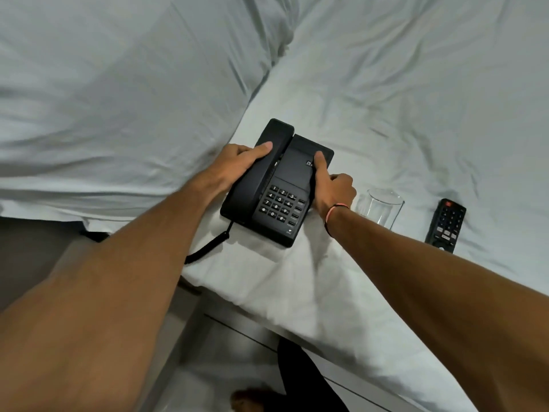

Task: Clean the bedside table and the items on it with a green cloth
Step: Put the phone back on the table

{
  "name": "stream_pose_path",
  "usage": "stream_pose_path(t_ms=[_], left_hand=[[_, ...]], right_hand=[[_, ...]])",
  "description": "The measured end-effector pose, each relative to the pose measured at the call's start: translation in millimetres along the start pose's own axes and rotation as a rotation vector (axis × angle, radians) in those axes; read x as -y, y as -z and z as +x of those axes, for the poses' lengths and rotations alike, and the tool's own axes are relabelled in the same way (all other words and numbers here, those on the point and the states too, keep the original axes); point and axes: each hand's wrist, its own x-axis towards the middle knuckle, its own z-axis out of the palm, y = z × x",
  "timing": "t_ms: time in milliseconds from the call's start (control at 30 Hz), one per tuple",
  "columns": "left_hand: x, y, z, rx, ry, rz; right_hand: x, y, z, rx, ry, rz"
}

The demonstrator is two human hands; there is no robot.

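Telephone (277,185) on bed (386,120), pillow (118,84) to its left; glass (380,208) then remote (445,226) to its right.

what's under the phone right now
The phone sits on the white bed sheet, held by the left hand and right hand. Its coiled cord trails off the bed edge. The sheet right beneath it is covered.

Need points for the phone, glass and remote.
phone (274,200): head view, on its keypad.
glass (381,208): head view, on its clear side wall.
remote (445,226): head view, on its button face.
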Motion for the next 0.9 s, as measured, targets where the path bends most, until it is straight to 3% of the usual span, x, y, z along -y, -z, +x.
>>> stream_pose_path(t_ms=[267,467,667,900], left_hand=[[-3,17,-70,0.023,-0.029,-0.061],[25,42,-158,0.037,0.049,-0.154],[89,76,-244,-0.074,0.155,-0.309],[191,118,-316,-0.314,0.222,-0.518]], right_hand=[[10,25,-46,0.055,0.225,-0.021],[1,30,-103,0.207,0.373,-0.091],[-13,-3,-170,0.397,0.473,-0.218],[-41,-87,-242,0.681,0.439,-0.326]])
